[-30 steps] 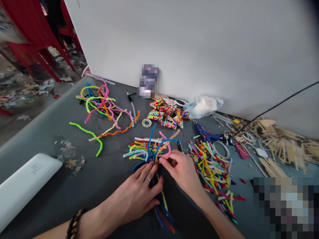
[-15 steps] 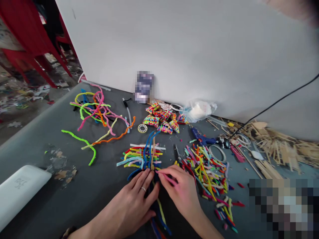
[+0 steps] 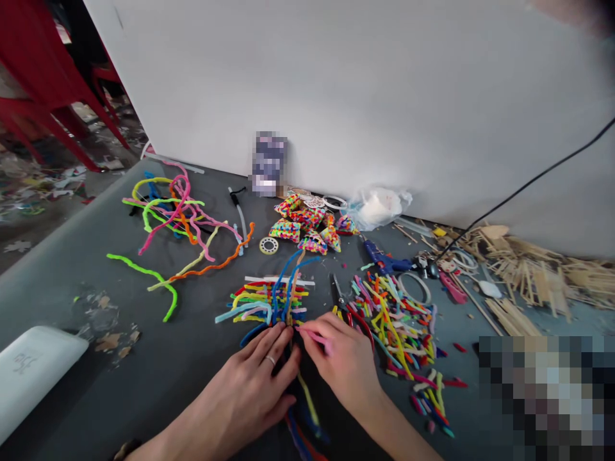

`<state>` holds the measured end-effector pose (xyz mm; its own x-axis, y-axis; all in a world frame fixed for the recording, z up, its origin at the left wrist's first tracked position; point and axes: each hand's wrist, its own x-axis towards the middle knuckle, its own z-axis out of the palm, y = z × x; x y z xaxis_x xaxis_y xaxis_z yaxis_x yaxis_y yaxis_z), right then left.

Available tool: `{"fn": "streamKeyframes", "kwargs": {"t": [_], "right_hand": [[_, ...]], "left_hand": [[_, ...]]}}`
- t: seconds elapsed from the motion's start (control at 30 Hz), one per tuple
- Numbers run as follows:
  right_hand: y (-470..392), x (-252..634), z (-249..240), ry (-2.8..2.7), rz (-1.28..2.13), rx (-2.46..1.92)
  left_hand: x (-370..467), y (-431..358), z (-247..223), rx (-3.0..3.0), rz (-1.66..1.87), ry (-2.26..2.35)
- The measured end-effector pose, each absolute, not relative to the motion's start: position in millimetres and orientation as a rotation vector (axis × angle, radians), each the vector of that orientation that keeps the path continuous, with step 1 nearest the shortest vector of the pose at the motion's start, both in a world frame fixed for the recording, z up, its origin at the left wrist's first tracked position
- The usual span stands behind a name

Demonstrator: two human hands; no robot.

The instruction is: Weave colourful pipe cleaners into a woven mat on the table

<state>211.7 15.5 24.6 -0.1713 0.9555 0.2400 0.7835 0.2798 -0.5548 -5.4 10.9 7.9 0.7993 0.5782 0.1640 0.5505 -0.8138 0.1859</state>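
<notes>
A strip of woven pipe cleaners (image 3: 259,301) lies in front of me, short coloured pieces crossed over long blue and tan lengths. My left hand (image 3: 254,374), a ring on one finger, grips the near end of the weave, fingertips pressed together on it. My right hand (image 3: 342,358) pinches a short pink pipe cleaner (image 3: 314,337) between thumb and forefinger, its tip close to the left fingertips. Long blue and yellow ends trail below my hands. Just beyond the right hand lie scissors (image 3: 340,296) with red handles, partly covered by it.
A pile of cut pipe cleaners (image 3: 396,326) lies at right, long ones (image 3: 180,218) at far left. Behind are woven pouches (image 3: 307,221), a tape roll (image 3: 268,245) and a blue glue gun (image 3: 382,257). Wooden sticks (image 3: 523,269) heap at right; a white power bank (image 3: 41,368) sits left.
The whole view has shifted slightly, so things sit a little further left and up. My left hand stays on the weave; my right hand still holds the pink pipe cleaner near it.
</notes>
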Motion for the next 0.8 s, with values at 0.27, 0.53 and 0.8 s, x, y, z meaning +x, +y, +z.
{"fn": "streamKeyframes", "kwargs": {"t": [0.27, 0.53, 0.8], "right_hand": [[5, 220, 19, -2.312, -0.031, -1.236], [8, 215, 23, -2.242, 0.002, -1.341], [12, 207, 23, -2.092, 0.307, -1.491]], "left_hand": [[-8, 12, 10, 2.907, 0.380, 0.865], [-11, 18, 12, 2.818, 0.456, 0.856], [-8, 15, 4, 2.807, 0.519, 0.897]]}}
